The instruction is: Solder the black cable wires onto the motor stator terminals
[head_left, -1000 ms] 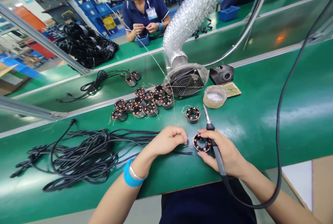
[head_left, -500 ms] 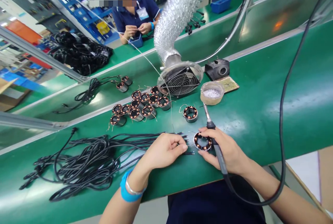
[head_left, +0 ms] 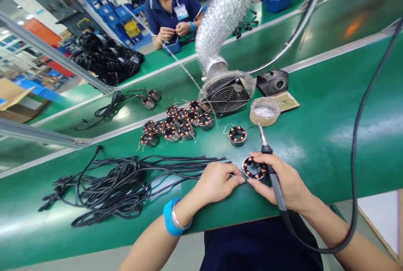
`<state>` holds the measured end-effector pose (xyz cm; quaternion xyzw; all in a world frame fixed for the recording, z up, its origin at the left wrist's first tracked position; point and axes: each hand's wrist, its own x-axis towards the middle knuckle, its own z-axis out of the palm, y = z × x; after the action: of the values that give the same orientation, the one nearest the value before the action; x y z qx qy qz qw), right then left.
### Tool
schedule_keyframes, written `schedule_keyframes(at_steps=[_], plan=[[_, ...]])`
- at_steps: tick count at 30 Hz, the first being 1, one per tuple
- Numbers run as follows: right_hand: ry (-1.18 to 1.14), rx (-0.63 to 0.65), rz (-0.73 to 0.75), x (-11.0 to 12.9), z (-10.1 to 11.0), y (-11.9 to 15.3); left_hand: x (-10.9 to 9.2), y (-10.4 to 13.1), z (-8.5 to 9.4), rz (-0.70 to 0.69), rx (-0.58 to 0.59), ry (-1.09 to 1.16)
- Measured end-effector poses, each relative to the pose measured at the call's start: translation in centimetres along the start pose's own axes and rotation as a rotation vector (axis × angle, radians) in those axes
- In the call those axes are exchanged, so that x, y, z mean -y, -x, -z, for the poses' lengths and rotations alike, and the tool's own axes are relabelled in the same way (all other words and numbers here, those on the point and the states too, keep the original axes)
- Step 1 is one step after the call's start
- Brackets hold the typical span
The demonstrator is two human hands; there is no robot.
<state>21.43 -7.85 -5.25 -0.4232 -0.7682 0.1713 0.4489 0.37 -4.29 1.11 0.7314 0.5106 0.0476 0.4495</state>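
My right hand (head_left: 288,180) grips a soldering iron (head_left: 276,189), its tip pointing up and away toward a round tub (head_left: 273,118) of silvery bits. The same hand's thumb and fingers also hold a motor stator (head_left: 247,171), a ring with copper windings. Just left of it, my left hand (head_left: 218,182) is closed in a pinch around a black cable that runs in from the left; the cable's end is hidden at the fingertips. Behind that hand lie the other black cables (head_left: 116,187), bared ends toward the stator. A single stator (head_left: 237,140) stands beyond my hands.
Several stators (head_left: 171,133) stand grouped at centre left. Behind them is a round fume extractor fan (head_left: 228,96) with a silver duct (head_left: 217,23). A black iron holder (head_left: 272,82) sits beside it. The iron's cord (head_left: 354,157) loops at right. A co-worker (head_left: 171,14) sits opposite.
My left hand has moved right, closer to the stator, and the cable tip that showed past its fingers is now hidden. The right hand keeps its hold. The whole view has shifted slightly.
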Motion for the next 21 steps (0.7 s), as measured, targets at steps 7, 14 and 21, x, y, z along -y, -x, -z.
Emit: schedule_keyframes(at_steps=[7, 14, 21], plan=[[0.104, -0.041, 0.017, -0.8, 0.1, 0.5, -1.2, 1.0, -0.5, -0.105, 0.013, -0.066], [0.112, -0.005, 0.059, -0.9, 0.1, 0.3, -0.6, 2.0, -0.5, -0.125, 0.052, 0.138], [0.079, -0.010, 0.042, -0.6, -0.1, 0.2, 3.2, 4.8, 1.6, -0.009, -0.008, -0.478]])
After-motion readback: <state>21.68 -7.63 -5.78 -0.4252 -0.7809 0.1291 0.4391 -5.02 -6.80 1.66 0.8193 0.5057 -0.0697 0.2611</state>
